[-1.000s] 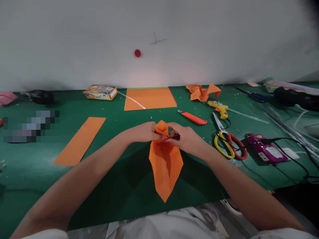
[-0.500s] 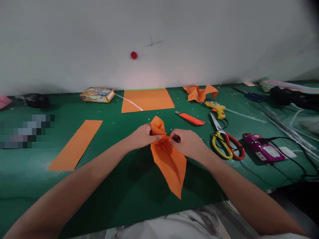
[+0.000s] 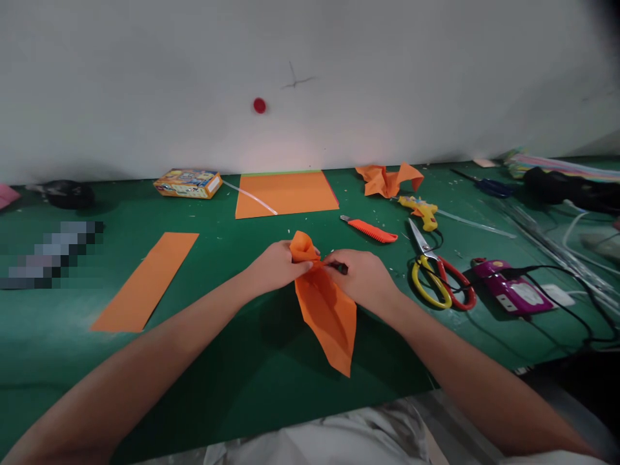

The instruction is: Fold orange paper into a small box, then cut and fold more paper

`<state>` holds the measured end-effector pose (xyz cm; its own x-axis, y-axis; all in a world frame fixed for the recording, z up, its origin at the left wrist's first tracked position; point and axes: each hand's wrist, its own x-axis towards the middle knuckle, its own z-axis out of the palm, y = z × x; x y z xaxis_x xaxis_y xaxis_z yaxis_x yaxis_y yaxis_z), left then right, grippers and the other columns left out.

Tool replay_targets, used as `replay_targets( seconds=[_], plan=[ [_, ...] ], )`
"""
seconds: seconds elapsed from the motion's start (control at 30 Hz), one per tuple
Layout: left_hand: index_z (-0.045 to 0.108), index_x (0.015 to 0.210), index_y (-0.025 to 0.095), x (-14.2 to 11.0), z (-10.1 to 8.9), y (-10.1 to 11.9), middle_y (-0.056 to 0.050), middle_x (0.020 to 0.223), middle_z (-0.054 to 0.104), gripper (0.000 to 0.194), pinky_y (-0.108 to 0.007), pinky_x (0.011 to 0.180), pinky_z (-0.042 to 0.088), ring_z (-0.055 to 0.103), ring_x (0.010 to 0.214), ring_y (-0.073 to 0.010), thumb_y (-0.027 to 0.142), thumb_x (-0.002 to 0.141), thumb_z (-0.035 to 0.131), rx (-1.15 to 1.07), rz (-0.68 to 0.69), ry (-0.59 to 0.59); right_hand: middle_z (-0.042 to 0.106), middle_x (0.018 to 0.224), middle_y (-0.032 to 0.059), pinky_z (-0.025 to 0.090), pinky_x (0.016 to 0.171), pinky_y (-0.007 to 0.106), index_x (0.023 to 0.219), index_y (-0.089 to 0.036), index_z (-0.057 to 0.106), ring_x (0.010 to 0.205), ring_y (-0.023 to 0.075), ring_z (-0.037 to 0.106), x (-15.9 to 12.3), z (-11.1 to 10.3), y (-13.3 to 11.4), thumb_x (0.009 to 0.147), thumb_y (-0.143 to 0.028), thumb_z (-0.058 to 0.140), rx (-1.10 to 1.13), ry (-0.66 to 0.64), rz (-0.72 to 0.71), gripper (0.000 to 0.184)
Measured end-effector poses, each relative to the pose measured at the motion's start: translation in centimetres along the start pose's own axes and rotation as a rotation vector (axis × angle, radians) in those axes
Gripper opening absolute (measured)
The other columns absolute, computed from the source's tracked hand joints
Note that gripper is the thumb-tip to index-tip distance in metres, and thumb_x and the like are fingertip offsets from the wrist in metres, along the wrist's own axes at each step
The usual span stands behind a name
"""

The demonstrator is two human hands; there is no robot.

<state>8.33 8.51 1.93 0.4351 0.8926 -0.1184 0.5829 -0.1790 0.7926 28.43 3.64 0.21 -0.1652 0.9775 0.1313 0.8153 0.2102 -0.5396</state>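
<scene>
A folded piece of orange paper point(image 3: 330, 316) is held up in front of me, gathered narrow near its top, with a pointed end hanging down to the right. My left hand point(image 3: 281, 265) pinches it at the gathered part, thumb across the front. From the other side my right hand point(image 3: 361, 274) has its thumb and fingertips closed on the same pinched spot. Fingers hide some of the folds there. A flat orange paper strip point(image 3: 148, 281) lies to the left of my hands.
Behind my hands are an orange paper stack point(image 3: 285, 194), a small box point(image 3: 188, 183) and a cutter knife point(image 3: 371, 230). Crumpled orange paper point(image 3: 387, 181), a yellow glue gun point(image 3: 421, 212), scissors point(image 3: 436, 278) and a purple power adapter point(image 3: 516, 287) with cords lie rightward on the green table point(image 3: 232, 387).
The orange paper has tilted, its lower tip swinging right. My right hand drew slightly off the pinched part, then came back onto it. The view has shifted a little.
</scene>
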Motion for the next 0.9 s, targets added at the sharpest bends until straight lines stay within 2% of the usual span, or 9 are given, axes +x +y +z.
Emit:
replay_targets(
  seconds=[0.37,0.5,0.7,0.9],
  plan=[
    [0.069,0.119,0.027,-0.14,-0.13,0.49,0.0,0.115,0.073,0.037,-0.032,0.086,0.056,0.07,0.102,-0.0234,0.03,0.082,0.064,0.148,0.083,-0.067,0.078,0.101,0.0021,0.04,0.063,0.029,0.095,-0.024,0.077,0.089,0.0212,0.069,0.47,-0.13,-0.3,0.089,-0.019,0.058,-0.097,-0.035,-0.023,0.02],
    [0.068,0.118,0.027,-0.3,-0.06,0.67,0.0,0.113,0.074,0.036,-0.032,0.085,0.056,0.07,0.101,-0.0233,0.029,0.082,0.065,0.141,0.062,-0.064,0.078,0.098,0.0012,0.039,0.063,0.028,0.093,-0.024,0.076,0.086,0.0197,0.068,0.38,-0.18,-0.55,0.089,-0.018,0.057,-0.085,-0.051,-0.033,0.021],
    [0.07,0.113,0.026,-0.34,0.1,0.66,0.0,0.104,0.075,0.033,-0.031,0.076,0.056,0.071,0.088,-0.0219,0.03,0.081,0.065,0.133,0.029,-0.028,0.077,0.092,0.0007,0.039,0.063,0.028,0.093,-0.024,0.075,0.081,0.0188,0.067,0.26,-0.25,-0.53,0.089,-0.021,0.061,-0.029,-0.062,-0.01,0.015],
    [0.071,0.106,0.025,-0.22,0.35,0.35,-0.001,0.103,0.075,0.029,-0.032,0.082,0.057,0.071,0.095,-0.0233,0.025,0.077,0.065,0.066,0.068,-0.032,0.075,0.087,0.0011,0.04,0.062,0.027,0.107,-0.023,0.071,0.074,0.0181,0.066,0.2,-0.22,-0.46,0.089,-0.031,0.067,0.112,-0.07,0.007,0.02]
  ],
)
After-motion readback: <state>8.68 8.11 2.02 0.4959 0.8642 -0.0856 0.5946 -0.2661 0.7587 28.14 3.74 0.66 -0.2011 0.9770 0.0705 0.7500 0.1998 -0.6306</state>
